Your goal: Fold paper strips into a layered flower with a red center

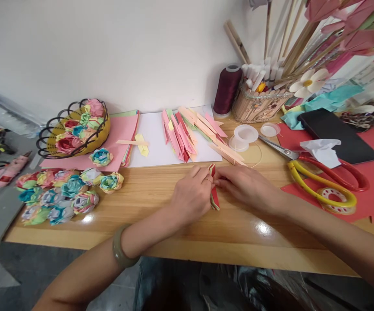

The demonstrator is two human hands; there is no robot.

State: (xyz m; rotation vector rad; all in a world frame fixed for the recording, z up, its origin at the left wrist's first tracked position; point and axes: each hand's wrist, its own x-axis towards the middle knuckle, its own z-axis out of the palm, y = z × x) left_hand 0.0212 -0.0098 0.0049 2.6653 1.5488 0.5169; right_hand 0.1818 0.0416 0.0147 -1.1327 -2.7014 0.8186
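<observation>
My left hand (193, 190) is wrapped around a narrow bundle of folded paper strips (215, 199), held upright over the table front. The bundle shows red on its right side and pale green and yellow layers at its ends; its middle is hidden by my fingers. From the other side my right hand (243, 183) pinches at the middle of the same bundle, fingertips pressed together; whether a thread is between them I cannot tell. Just beyond my hands lie folded pink and red paper pieces (180, 136) and peach strips (202, 123) on a white sheet (154, 155).
Several paper flowers (73, 185) sit at the left, beside a black-rimmed yellow basket (104, 136) of more flowers. Yellow-and-red-handled scissors (322, 183), a black phone (338, 134) and red paper (372, 172) lie right. A maroon thread spool (228, 90) stands beside a decorated pen holder (254, 106).
</observation>
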